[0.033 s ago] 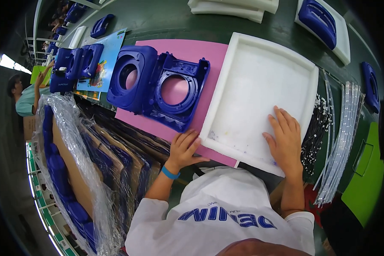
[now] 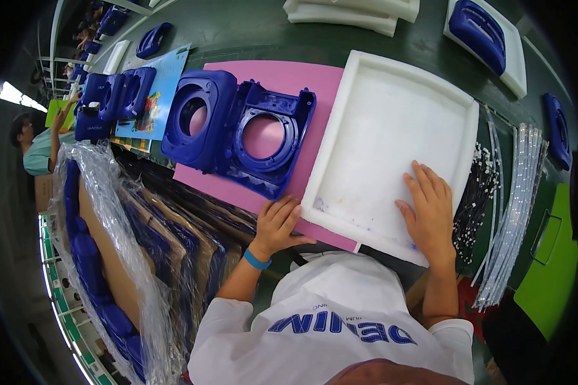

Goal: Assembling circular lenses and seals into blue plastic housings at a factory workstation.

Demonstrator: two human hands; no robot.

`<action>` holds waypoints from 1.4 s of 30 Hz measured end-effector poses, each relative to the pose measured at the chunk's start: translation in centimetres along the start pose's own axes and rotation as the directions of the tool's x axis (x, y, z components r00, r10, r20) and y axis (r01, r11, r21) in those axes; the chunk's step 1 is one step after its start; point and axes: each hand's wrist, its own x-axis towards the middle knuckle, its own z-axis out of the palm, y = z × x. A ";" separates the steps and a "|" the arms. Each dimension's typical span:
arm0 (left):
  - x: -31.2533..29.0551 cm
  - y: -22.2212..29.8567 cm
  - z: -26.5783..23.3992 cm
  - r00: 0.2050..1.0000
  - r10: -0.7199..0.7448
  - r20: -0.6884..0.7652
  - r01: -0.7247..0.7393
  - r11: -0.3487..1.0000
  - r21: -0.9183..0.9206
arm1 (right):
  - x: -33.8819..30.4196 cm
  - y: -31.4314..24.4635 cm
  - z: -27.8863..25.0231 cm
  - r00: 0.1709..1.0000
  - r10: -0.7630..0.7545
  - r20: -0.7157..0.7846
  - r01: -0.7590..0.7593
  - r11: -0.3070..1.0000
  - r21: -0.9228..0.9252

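My left hand rests at the near edge of a pink sheet, its fingers apart and holding nothing. Its fingertips are close by the lower corner of a blue plastic housing half with a round opening, lying hollow side up; whether they touch it I cannot tell. Left of that lies a second blue housing half, outer face up, with another round hole. My right hand lies with outstretched fingers on the floor of a shallow white foam tray, near its right wall. A few small marks dot the tray's near end.
Right of the tray are black cables with white connectors and a bundle of clear strips. A green panel stands beyond. Plastic-wrapped blue parts with cardboard fill the left. A co-worker is at the far left.
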 end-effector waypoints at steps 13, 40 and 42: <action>3.7 -2.5 -1.2 0.995 0.017 0.095 -0.005 0.992 -0.129 | 0.7 -0.1 0.2 1.000 0.007 0.005 -0.007 1.000 0.005; 23.2 1.8 -3.3 0.843 -0.262 0.470 0.367 -0.359 -0.858 | -0.9 2.6 1.1 0.899 0.267 -0.348 -0.102 0.898 0.427; 21.4 2.8 -0.3 0.781 -0.190 0.595 0.432 -0.524 -0.734 | -0.9 3.2 1.5 0.848 0.330 -0.415 0.011 0.771 0.636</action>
